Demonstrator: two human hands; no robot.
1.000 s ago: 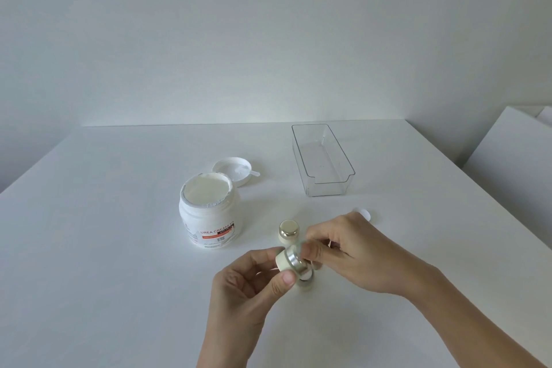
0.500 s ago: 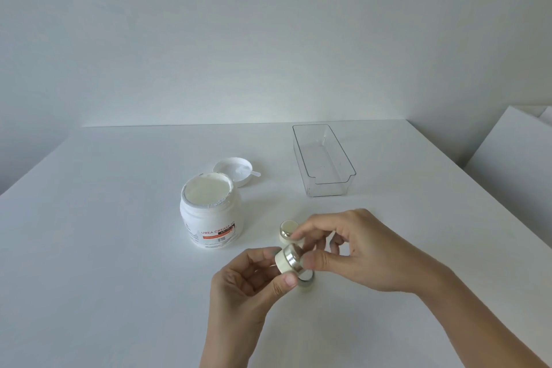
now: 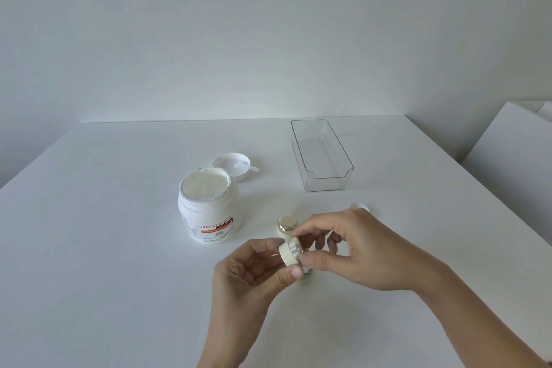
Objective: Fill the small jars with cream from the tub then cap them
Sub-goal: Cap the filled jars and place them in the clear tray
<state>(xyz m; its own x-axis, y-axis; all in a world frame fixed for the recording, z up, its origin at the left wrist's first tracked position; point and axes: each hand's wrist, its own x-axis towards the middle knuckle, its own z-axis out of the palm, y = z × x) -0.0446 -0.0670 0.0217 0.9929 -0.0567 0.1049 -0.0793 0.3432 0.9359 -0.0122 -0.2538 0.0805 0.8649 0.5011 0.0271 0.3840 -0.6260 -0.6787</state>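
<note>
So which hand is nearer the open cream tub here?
Left. The left hand sits just in front of the cream tub, slightly to its right, holding the small jar. The right hand is farther off to the tub's right.

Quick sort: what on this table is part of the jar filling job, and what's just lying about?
In the job:
- open white cream tub
- small cream jar with silver band, held by left hand and right hand
- capped small jar behind it
- white tub lid with little spatula

Lying about:
- clear plastic tray
- small white disc, partly hidden
</note>
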